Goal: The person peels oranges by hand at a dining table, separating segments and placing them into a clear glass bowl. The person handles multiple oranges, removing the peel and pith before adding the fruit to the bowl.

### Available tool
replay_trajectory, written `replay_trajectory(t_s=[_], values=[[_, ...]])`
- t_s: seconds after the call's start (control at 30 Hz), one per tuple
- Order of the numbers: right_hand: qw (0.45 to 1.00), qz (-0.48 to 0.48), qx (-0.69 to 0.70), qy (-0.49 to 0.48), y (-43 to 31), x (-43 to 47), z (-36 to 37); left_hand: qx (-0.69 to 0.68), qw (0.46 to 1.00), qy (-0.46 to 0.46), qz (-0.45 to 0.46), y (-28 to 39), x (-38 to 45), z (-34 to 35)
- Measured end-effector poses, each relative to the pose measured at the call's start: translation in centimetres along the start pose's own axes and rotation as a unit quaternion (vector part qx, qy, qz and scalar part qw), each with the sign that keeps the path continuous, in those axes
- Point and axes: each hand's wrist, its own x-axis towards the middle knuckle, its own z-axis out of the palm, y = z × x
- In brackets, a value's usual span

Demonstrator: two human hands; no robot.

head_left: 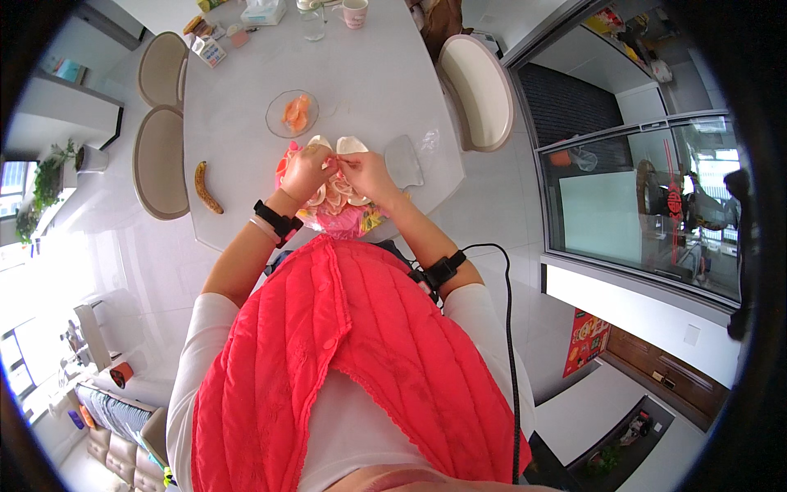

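My left hand (307,167) and my right hand (367,174) meet at the fingertips above a heap of citrus peel (335,195). Between the fingers is a small pinkish piece, probably citrus flesh; its exact form is too small to tell. Pale peel pieces (351,145) lie just beyond the hands. Under the heap is a pink, patterned plastic bag (344,224) at the table's near edge. Farther off, a clear glass plate (275,121) holds peeled orange-pink citrus segments (296,113).
A transparent sheet or board (403,161) lies right of the peel on the pale table (246,80). A spotted banana (207,189) is at left. A glass jar (312,24), mug (355,13), tissue pack (263,11) and carton (208,51) stand at the far end. Chairs flank the table.
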Motion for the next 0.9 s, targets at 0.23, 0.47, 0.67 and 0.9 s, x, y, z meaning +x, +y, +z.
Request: replay_trajectory(t_s=[0.23, 0.47, 0.67, 0.9], values=[[0.997, 0.046, 0.059, -0.036, -1.8, -0.7, -1.0, -0.129, 0.976, -0.027, -0.172, 0.5, 0.1, -0.5], [0.994, 0.032, 0.08, -0.068, 0.0, -0.4, -1.3, -0.252, 0.93, -0.08, -0.257, -0.2, 0.2, -0.7], [0.988, 0.021, 0.104, -0.115, -0.7, 0.5, -3.0, -0.391, 0.87, -0.141, -0.264, -1.4, -0.1, -0.5], [0.986, 0.049, 0.111, -0.117, -1.8, 0.6, -2.9, -0.633, 0.681, -0.142, -0.339, -3.6, -0.8, 0.5]])
